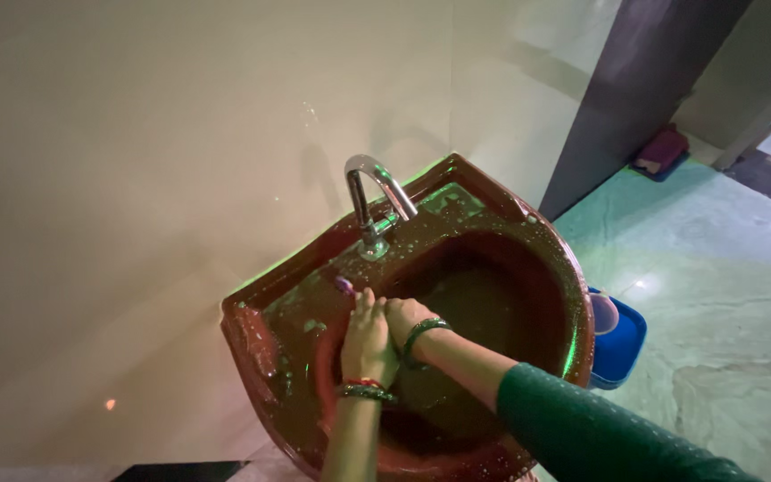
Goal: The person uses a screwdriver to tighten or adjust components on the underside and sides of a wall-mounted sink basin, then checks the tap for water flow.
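Down in the dark red wash basin (pixel 493 223), fixed to a pale wall, both hands meet over the near-left part of the bowl, just in front of the chrome tap (pixel 377 201). The left hand (pixel 368 344) lies palm down with its fingers stretched toward the tap, a small purple thing (pixel 344 286) showing at its fingertips on the wet ledge left of the tap's base; what that thing is cannot be told, nor whether the fingers grip it or only touch it. The right hand (pixel 408 319), wearing a dark green bangle (pixel 421 337) at the wrist and a green sleeve (pixel 582 428) further up the arm, is curled and pressed against the left one, side by side and touching; its fingers are tucked in, holding nothing that can be seen. A red and green bangle (pixel 363 388) rings the left wrist.

The purple thing lies ahead of the left hand, between it and the tap, so the left hand is the nearer; the right sits just to the tap's bowl side. Drops of water speckle the basin's rim. Beyond the basin's right edge, on the greenish floor (pixel 725 295), stands a blue tub (pixel 622 344).
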